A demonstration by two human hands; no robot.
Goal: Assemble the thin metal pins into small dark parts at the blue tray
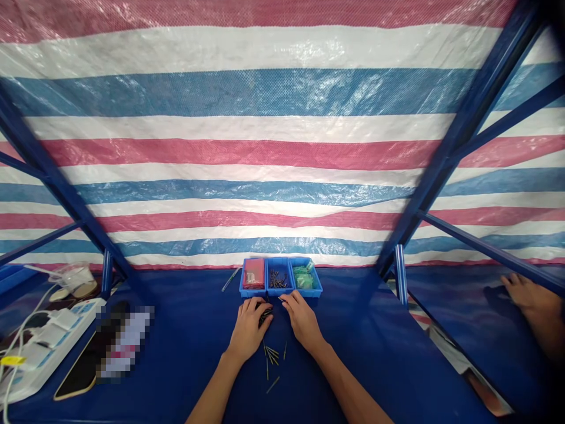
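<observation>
My left hand (248, 327) is curled round a bunch of thin dark pieces that look like small drill bits (265, 318). Beside it, my right hand (302, 321) has its thumb and fingertips pinched together just in front of the bins; what they hold is too small to make out. Loose thin bits (271, 354) lie on the blue table between my forearms. Just beyond my hands stand three joined blue bins: the left bin (253, 292) has red packets, the middle bin (279, 291) dark thin bits, the right bin (311, 292) green packets.
A pen (231, 280) lies left of the bins. At the left are a white power strip (66, 330) with plugs and cables, and a dark phone (83, 365). Blue metal posts (401, 235) flank the table. Another person's hand (523, 292) rests on the table at right.
</observation>
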